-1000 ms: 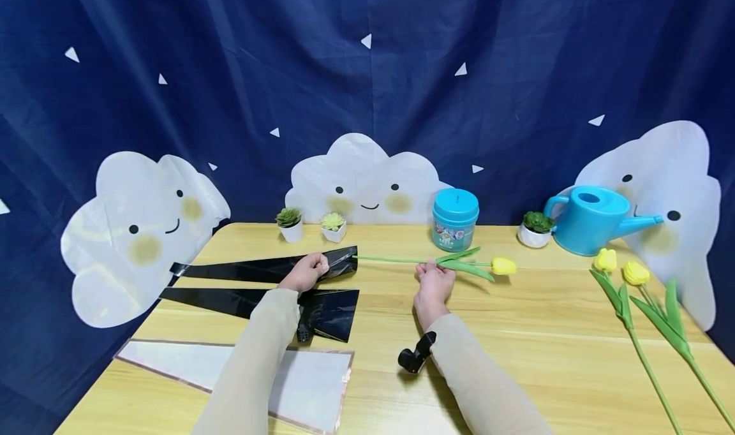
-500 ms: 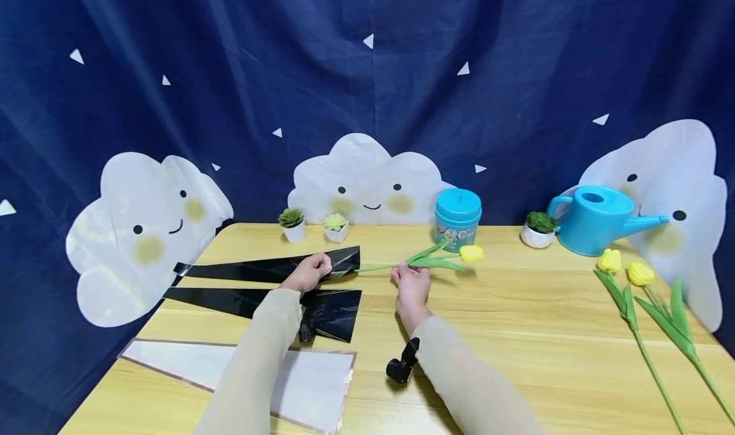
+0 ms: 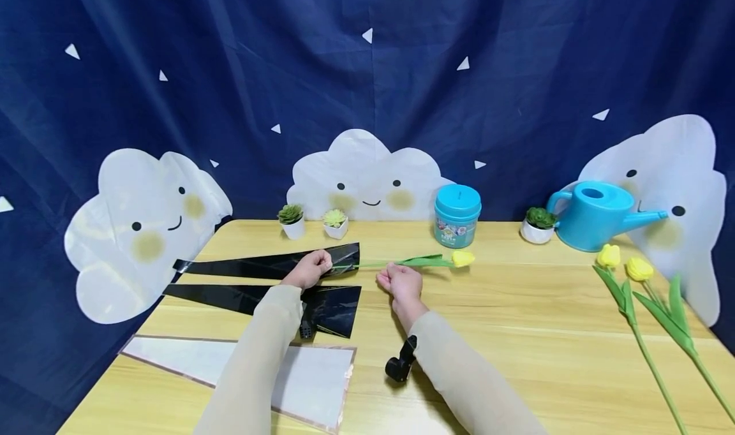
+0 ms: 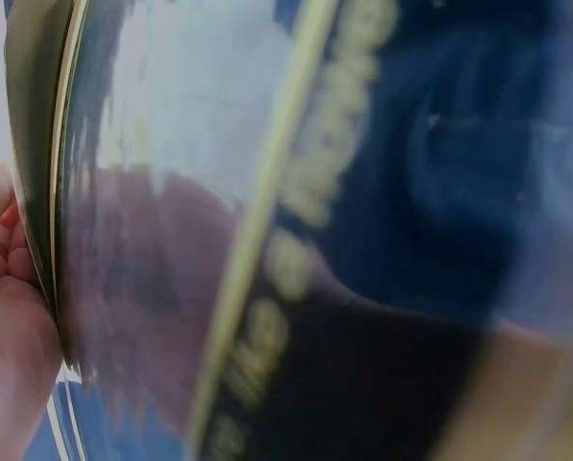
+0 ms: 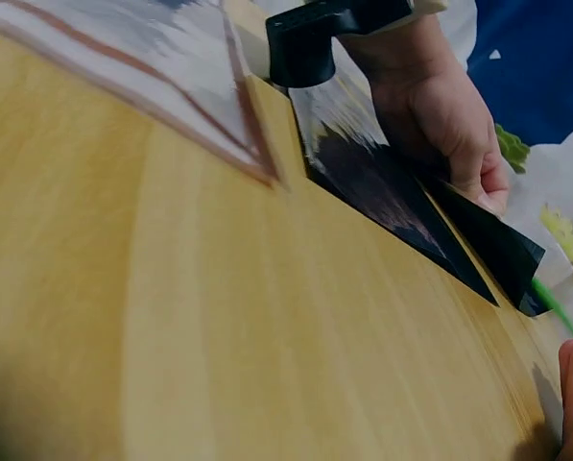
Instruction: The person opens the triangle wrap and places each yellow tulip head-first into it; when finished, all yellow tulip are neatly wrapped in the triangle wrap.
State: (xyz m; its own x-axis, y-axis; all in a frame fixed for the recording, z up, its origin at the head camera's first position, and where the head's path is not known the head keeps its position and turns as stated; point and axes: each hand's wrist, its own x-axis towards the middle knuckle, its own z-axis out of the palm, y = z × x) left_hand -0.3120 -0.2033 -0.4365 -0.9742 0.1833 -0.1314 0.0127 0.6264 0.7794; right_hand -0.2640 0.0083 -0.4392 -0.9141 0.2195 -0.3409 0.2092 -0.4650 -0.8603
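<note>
left hand (image 3: 310,270) pinching mouth of black cone sleeve (image 3: 270,266) on worktop (image 3: 517,307). right hand (image 3: 399,282) clamped on yellow tulip (image 3: 425,261) stem, stem tip just inside sleeve mouth, bloom pointing right.

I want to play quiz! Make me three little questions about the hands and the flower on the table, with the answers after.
1. True or false: the right hand holds the stem of the yellow tulip.
2. What does the left hand grip? A) the blue watering can B) the black wrapping sleeve C) a small plant pot
3. Fill in: the stem's end points into the open mouth of the ____ sleeve.

Key
1. True. Its fingers curl round the green stem, and the yellow bloom lies to the right.
2. B. It holds the black wrapping sleeve at its wide end; the blue watering can stands far off at the back.
3. black
</note>
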